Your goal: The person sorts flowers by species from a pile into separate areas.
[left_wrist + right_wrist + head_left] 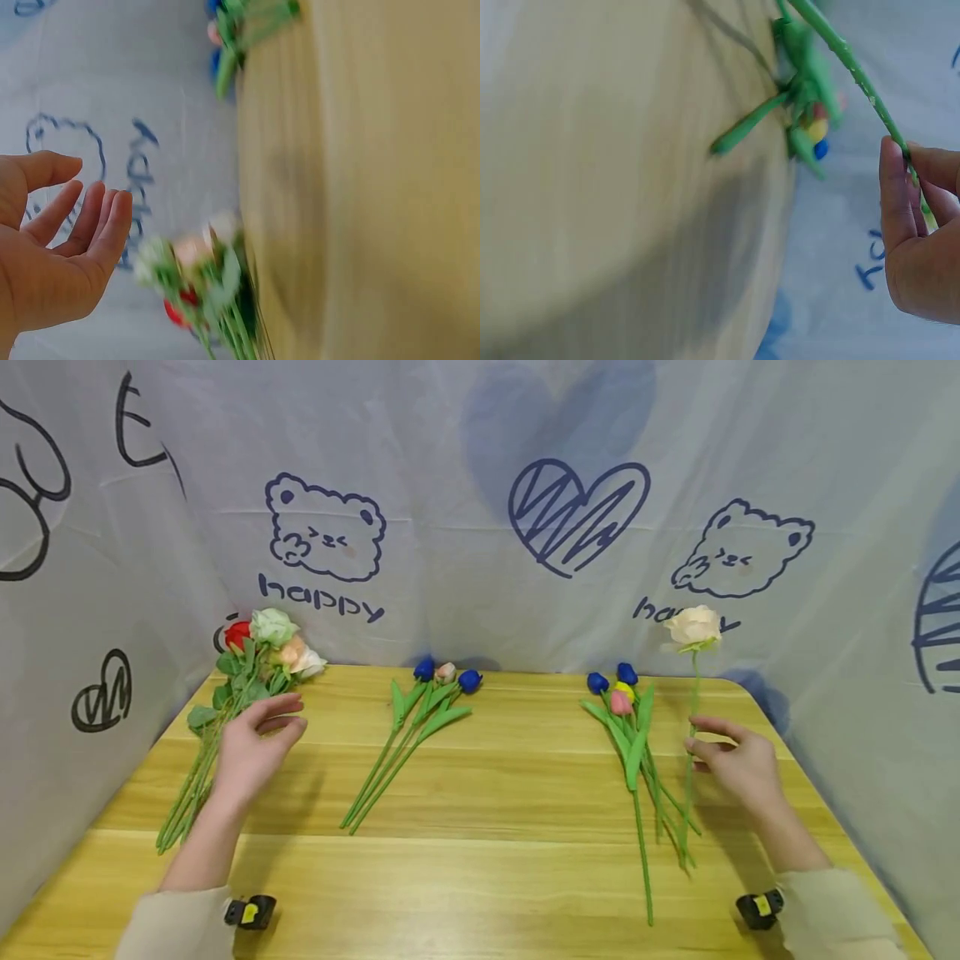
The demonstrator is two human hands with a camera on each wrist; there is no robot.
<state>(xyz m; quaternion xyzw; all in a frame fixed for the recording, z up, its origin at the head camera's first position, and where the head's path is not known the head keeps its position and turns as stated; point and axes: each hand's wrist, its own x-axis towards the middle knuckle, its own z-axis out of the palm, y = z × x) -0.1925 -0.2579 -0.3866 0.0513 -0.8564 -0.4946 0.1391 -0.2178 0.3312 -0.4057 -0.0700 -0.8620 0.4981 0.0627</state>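
Note:
In the head view my right hand (738, 764) pinches the green stem of a cream-white rose (693, 627), which stands upright above the table's right side. The right wrist view shows the thumb and fingertips on that stem (855, 71); the bloom is out of that view. My left hand (258, 747) holds nothing, its fingers loosely bent, and hovers beside a bunch of roses (273, 627) in red, pale green, peach and white. In the left wrist view the left hand (64, 247) has a gap between thumb and fingers, apart from the roses (191, 259).
Blue and pink tulips (423, 710) lie at the middle of the wooden table (465, 877). Blue, yellow and pink tulips (630, 727) lie left of my right hand, their stems near the held rose's stem. A printed cloth (450, 527) hangs behind and at both sides.

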